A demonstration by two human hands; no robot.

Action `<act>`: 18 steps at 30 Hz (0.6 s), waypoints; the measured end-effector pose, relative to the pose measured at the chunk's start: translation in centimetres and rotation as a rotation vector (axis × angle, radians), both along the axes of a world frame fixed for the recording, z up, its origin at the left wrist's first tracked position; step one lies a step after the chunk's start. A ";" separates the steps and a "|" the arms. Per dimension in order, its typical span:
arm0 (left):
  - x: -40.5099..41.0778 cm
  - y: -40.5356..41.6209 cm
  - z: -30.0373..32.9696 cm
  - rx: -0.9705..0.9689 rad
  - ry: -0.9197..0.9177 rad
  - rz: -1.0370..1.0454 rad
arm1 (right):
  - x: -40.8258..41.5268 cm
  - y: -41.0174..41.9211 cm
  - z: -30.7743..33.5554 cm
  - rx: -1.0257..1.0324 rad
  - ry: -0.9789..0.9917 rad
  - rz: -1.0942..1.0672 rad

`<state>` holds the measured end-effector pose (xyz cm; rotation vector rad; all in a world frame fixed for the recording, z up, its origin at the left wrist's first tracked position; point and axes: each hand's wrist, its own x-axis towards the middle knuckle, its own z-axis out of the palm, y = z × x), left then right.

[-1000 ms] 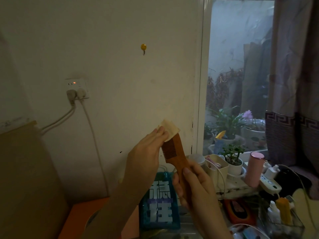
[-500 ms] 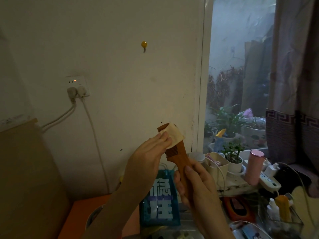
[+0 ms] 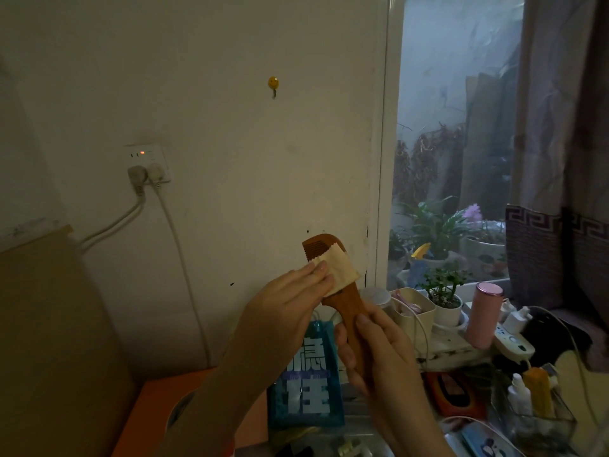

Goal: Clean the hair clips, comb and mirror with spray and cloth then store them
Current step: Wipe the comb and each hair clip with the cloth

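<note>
Dim room — cluttered desk (image 3: 454, 352) below window (image 3: 458, 127), wall socket (image 3: 150, 163) left.

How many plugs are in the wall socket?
2: a grey plug on the left of the socket and a white plug beside it on the right.

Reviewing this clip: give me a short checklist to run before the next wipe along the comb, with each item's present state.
1. Right hand grips the wooden comb by its handle: ok.
2. Left hand fingers press the cloth onto the comb: ok.
3. Cloth wraps across the comb's teeth: ok, folded over the toothed part, with the tip uncovered.
4. Comb held in the air, above the clutter on the desk: ok.
5. Cloth damp with spray: cannot tell.
6. Tip of the comb already wiped: cannot tell.
</note>
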<state>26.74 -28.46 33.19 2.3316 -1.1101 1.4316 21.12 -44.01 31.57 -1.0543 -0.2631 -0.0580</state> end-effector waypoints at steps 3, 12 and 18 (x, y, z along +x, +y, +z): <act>-0.2 0.3 0.0 0.054 -0.021 -0.014 | 0.0 -0.2 -0.1 0.025 0.008 0.005; -2.4 -0.7 0.5 -0.487 0.284 -0.162 | 0.0 -0.5 -0.3 0.062 0.023 0.051; -2.4 -0.3 1.8 -1.347 0.920 -0.289 | 0.1 -1.3 -0.4 0.097 0.027 0.053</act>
